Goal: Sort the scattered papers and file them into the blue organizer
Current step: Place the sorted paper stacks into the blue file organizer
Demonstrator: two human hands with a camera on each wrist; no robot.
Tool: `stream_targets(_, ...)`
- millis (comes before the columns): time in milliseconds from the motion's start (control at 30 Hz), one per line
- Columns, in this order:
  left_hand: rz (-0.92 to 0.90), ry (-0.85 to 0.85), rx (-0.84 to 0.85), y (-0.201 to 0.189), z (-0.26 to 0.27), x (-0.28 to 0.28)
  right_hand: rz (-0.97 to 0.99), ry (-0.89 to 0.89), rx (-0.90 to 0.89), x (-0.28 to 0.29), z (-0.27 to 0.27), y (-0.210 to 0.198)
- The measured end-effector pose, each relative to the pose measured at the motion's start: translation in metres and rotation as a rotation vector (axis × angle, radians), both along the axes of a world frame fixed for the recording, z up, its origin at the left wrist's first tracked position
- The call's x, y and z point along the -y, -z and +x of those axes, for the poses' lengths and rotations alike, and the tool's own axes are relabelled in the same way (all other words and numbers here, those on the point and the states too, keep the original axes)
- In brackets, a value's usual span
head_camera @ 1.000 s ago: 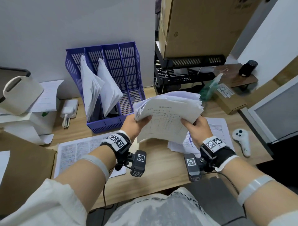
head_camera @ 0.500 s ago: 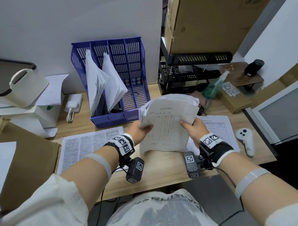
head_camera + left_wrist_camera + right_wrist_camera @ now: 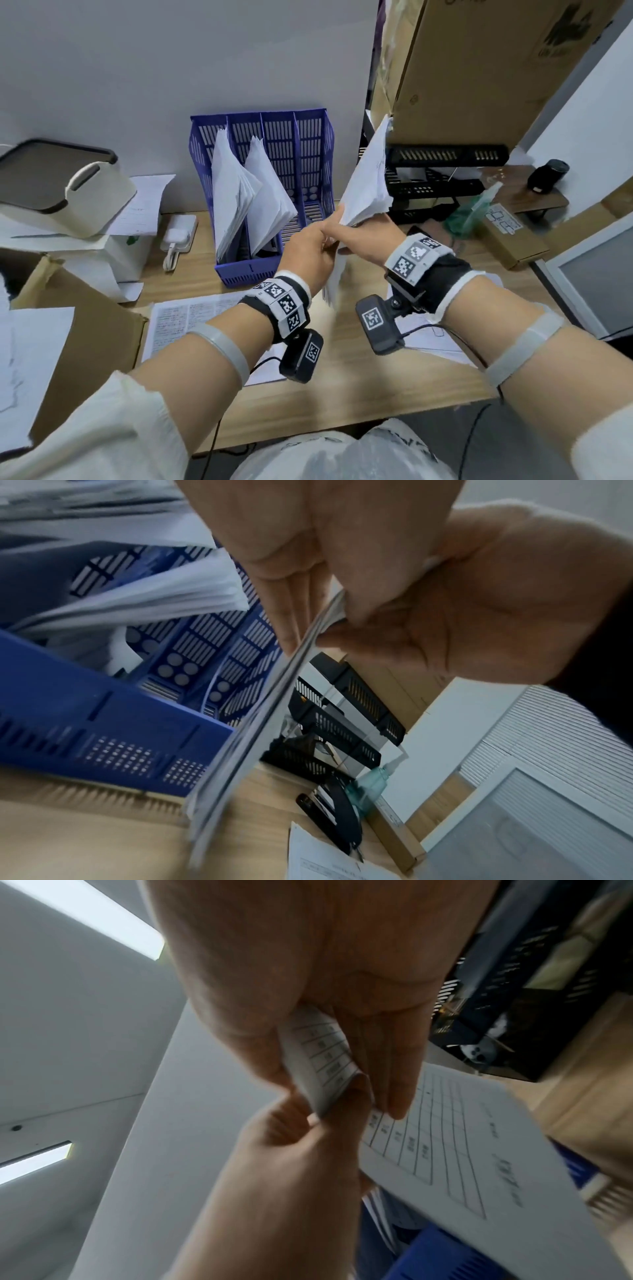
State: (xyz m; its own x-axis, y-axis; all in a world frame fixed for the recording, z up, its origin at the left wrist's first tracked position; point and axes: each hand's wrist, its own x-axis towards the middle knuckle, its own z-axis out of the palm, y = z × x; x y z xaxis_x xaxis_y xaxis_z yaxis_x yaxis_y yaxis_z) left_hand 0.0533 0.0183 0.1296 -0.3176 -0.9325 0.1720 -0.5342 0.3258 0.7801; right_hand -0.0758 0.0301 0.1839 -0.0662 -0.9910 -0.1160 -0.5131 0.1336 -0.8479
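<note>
Paper stack (image 3: 368,178) now upended edge-on, nearer blue organizer (image 3: 310,150).

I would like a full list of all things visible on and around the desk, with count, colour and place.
blue organizer: one, blue, back of the desk, four slots
filed papers: two bundles, white, the two left slots
held paper stack: one, white, raised right of the organizer
printed sheets: two, white, flat on the desk, one under each forearm
charger: one, white, left of the organizer
black trays: stacked, right of the organizer
spray bottle: one, green, before the trays
cardboard box: one, brown, on the trays
left hand: grips the stack
right hand: grips the stack
</note>
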Motion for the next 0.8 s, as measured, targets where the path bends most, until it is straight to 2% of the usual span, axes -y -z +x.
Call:
stream_targets(100,0.038,0.083,-0.139,0.009,0.011,0.009,0.003,0.004,-0.197,0.016,0.0,-0.01)
stream_targets(200,0.183,0.157,-0.264,0.015,0.019,0.014,0.011,0.073,-0.217,0.027,-0.007,-0.022)
stream_targets(300,0.292,0.15,-0.206,0.023,0.025,0.022,-0.02,0.081,-0.176,0.028,-0.015,-0.036)
stream_targets(400,0.48,0.09,-0.188,0.031,0.032,0.032,-0.035,0.047,-0.067,0.03,-0.021,-0.049)
stream_targets(567,0.452,-0.025,0.08,0.047,0.043,0.049,0.061,-0.028,0.012,0.052,-0.027,-0.041)
stream_targets(733,0.399,-0.163,0.025,0.047,0.048,0.054,0.093,-0.088,0.019,0.08,-0.019,-0.035)
stream_targets(800,0.42,-0.17,-0.001,0.043,0.048,0.057,0.102,-0.097,0.017,0.093,-0.014,-0.037)
